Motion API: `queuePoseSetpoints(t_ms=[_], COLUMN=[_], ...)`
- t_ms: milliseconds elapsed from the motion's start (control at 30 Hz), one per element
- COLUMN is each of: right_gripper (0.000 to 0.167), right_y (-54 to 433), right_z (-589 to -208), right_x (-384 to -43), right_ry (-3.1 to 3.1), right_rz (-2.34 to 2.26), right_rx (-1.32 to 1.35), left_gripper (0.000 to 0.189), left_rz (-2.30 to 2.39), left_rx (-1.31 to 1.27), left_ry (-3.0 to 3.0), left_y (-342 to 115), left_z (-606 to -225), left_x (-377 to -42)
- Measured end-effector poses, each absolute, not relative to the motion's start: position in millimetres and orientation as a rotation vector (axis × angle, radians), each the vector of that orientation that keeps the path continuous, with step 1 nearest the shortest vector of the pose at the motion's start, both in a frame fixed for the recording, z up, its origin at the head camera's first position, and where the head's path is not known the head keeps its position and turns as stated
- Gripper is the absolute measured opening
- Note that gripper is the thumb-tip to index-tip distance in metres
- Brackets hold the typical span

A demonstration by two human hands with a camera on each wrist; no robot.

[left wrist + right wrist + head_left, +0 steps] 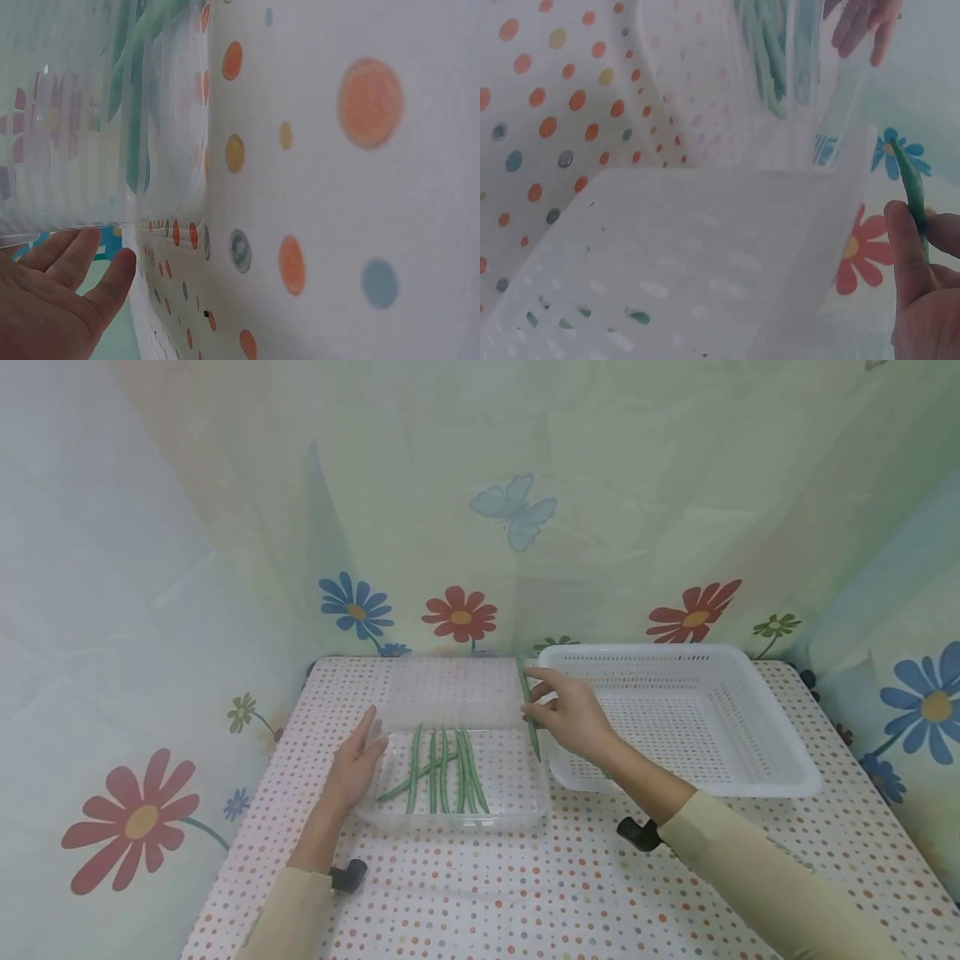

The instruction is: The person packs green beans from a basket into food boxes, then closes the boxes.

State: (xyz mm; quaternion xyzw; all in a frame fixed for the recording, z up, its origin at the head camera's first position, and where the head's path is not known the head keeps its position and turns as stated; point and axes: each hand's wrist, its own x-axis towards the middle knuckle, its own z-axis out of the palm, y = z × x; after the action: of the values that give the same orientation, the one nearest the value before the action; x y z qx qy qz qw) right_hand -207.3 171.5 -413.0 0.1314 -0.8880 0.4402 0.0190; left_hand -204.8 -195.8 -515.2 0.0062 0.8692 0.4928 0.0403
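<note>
My right hand (573,714) pinches a long green bean (534,742) between thumb and fingers, above the gap between a clear plastic box (457,820) and a white basket. In the right wrist view the pinched bean (910,180) stands nearly upright from the fingertips. Several green beans (444,772) lie in the clear box, most side by side and one crossing under or over others. My left hand (354,768) is at the box's left side with fingers extended; the left wrist view shows the fingers (112,281) close beside the box wall, contact unclear.
A white perforated basket (806,772) stands to the right, with a bit of green (606,774) showing near its front left. The box's clear lid (450,689) lies folded back behind it. A dotted cloth (480,902) covers the table; a flowered sheet (420,527) hangs behind.
</note>
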Motion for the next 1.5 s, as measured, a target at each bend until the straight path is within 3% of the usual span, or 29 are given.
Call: queuePoseSetpoints(t_ms=[1500], right_gripper=[0.054], right_y=[116.2], right_z=[-439.0], right_x=[-188.7], right_ry=[-2.798], right_rz=[1.490], right_rx=[0.607], left_gripper=[0.062], left_rz=[1.524], left_rx=[0.024], left_ry=[2.664], left_y=[-195.1], left_z=[-515.0], left_x=[-205.3])
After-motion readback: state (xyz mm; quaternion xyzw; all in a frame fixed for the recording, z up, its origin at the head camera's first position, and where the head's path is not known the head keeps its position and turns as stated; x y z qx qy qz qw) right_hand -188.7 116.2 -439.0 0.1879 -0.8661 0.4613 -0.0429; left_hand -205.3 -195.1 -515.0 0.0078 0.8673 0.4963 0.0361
